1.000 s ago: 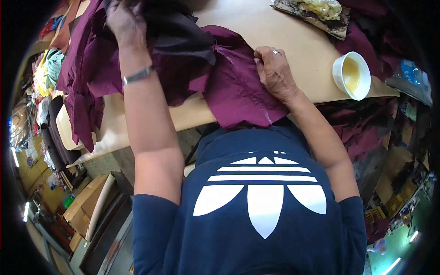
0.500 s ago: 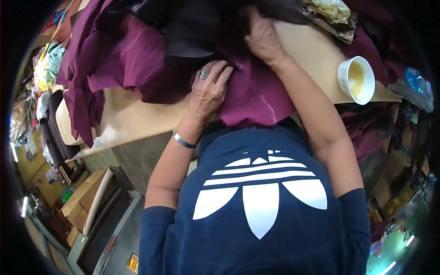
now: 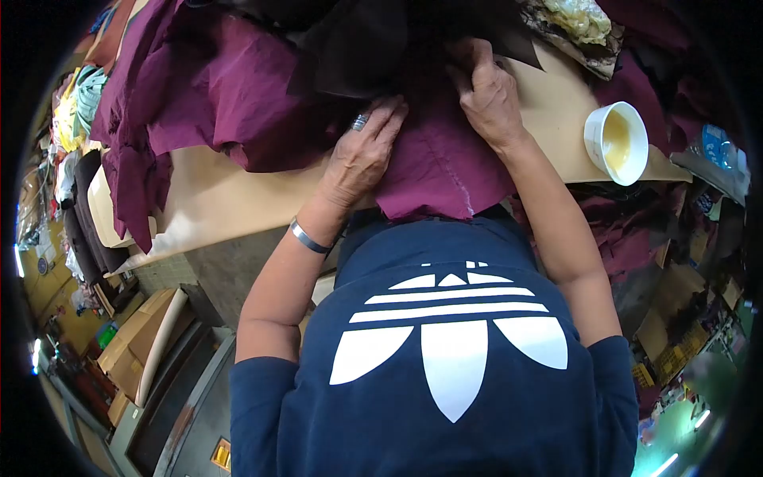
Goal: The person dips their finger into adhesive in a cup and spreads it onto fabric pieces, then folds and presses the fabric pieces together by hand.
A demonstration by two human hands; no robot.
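Observation:
A maroon leather-like piece (image 3: 433, 179) with a pale, glue-like streak lies over the table edge against my body. My left hand (image 3: 366, 151), with a ring and a metal bracelet, rests on its left side, fingers stretched out and fingertips close to the black sheet (image 3: 358, 60). My right hand (image 3: 491, 103) is above the piece's right edge with its fingers bent in a pinch. Dark material around those fingertips hides what they hold. More crumpled maroon material (image 3: 246, 87) spreads to the left.
A white bowl (image 3: 596, 143) with yellowish, glue-like liquid stands at the table's right edge. Behind it is a glue-crusted lump (image 3: 579, 24). The pale tabletop (image 3: 230, 195) shows at left. A cardboard box (image 3: 139, 334) is below left, and a plastic bottle (image 3: 715, 147) lies far right.
My right hand has drawn back toward me and a little to the right, its fingers now bent. My left hand has barely moved. The maroon piece's streaked corner has shifted slightly.

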